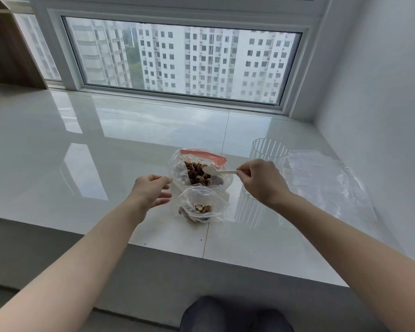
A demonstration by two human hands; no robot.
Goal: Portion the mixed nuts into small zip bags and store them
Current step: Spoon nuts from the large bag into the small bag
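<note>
A large clear bag of mixed nuts (195, 172) with a red zip strip stands open on the white sill. In front of it sits a small zip bag (201, 207), open, with a few nuts at its bottom. My right hand (261, 180) pinches the handle of a white plastic spoon (216, 171), whose bowl hangs over the large bag's mouth. My left hand (151, 192) hovers just left of both bags, fingers spread and relaxed, holding nothing.
A ribbed clear glass jar (268, 154) stands right behind my right hand. Several flat empty plastic bags (321, 173) lie to its right, near the wall. The glossy sill (82, 152) ends in an edge close to me; a window runs along the back.
</note>
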